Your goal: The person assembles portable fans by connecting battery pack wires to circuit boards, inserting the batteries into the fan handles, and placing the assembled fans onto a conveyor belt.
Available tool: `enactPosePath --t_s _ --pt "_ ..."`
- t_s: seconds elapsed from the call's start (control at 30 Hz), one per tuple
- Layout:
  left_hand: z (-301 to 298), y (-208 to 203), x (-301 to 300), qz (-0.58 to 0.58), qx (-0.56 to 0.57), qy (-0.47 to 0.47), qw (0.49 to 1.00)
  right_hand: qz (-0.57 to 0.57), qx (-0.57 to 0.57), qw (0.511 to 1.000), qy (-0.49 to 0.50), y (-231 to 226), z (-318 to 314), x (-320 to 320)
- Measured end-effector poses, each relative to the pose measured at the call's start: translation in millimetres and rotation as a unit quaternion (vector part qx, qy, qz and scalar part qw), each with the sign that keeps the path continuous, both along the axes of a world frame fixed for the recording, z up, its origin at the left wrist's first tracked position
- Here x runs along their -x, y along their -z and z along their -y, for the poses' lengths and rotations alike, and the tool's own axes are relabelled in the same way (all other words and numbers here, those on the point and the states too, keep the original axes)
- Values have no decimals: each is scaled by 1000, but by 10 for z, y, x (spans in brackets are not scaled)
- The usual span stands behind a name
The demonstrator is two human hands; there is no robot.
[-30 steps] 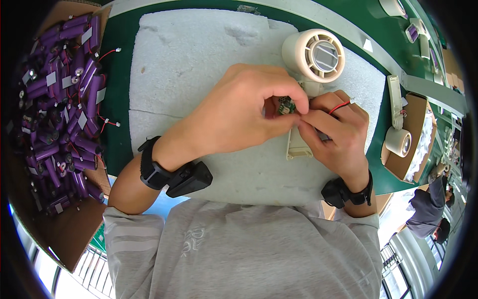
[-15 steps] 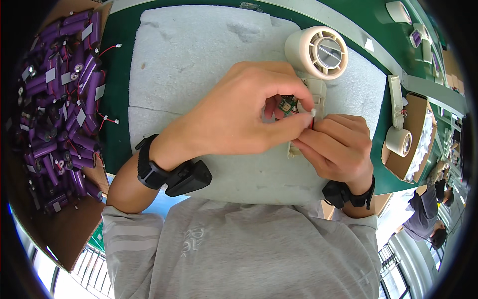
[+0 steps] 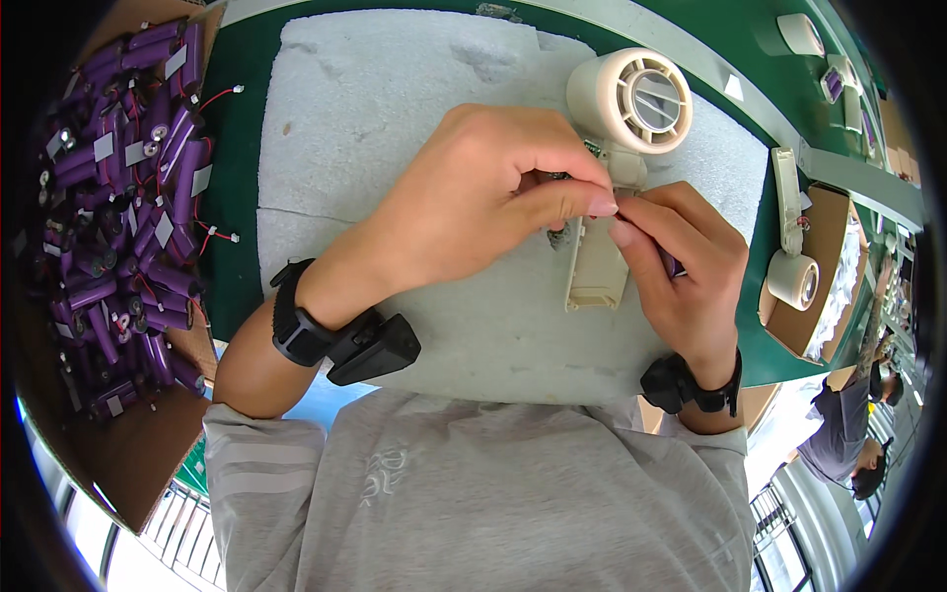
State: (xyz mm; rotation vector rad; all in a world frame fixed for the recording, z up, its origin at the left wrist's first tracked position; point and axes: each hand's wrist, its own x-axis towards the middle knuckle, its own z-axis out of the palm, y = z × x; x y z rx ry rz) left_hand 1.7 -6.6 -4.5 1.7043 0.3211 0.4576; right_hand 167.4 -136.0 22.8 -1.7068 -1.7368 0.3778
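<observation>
A cream handheld fan lies on the foam pad, its round head (image 3: 654, 102) at the top and its open handle shell (image 3: 599, 266) reaching down toward me. My left hand (image 3: 503, 187) is closed over the upper handle, thumb and forefinger pinched together; what sits in the pinch is hidden. Part of a green circuit board (image 3: 593, 148) peeks out beside its forefinger. My right hand (image 3: 688, 261) is closed at the right of the handle, its fingertips meeting the left ones. A purple battery (image 3: 672, 262) shows between its thumb and curled fingers, mostly covered.
At the left stands a cardboard box (image 3: 118, 459) heaped with purple batteries (image 3: 104, 247) with red leads. Another fan (image 3: 792, 279) lies by a box (image 3: 837, 232) at the right. More fan parts (image 3: 801, 35) lie at the far right. A person (image 3: 838, 429) is beyond.
Both hands have shifted slightly up. The circuit board and white connector seen between the fingers are now mostly covered. More of the handle shell shows, and the purple battery has come into sight.
</observation>
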Motion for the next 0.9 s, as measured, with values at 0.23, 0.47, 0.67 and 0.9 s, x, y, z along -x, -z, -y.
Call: enactPosePath --t_s 0.23,0.47,0.67,0.9 --pt "-43 -11 20 -25 57 42 997 -64 33 997 27 33 12 -15" --pt "-92 -111 18 -32 223 43 973 -69 33 997 5 38 40 -39" --pt "-118 -91 33 -30 230 54 971 -33 20 999 -19 51 38 -28" --pt "-131 -75 30 -42 233 60 970 -25 13 1000 -6 59 21 -11"
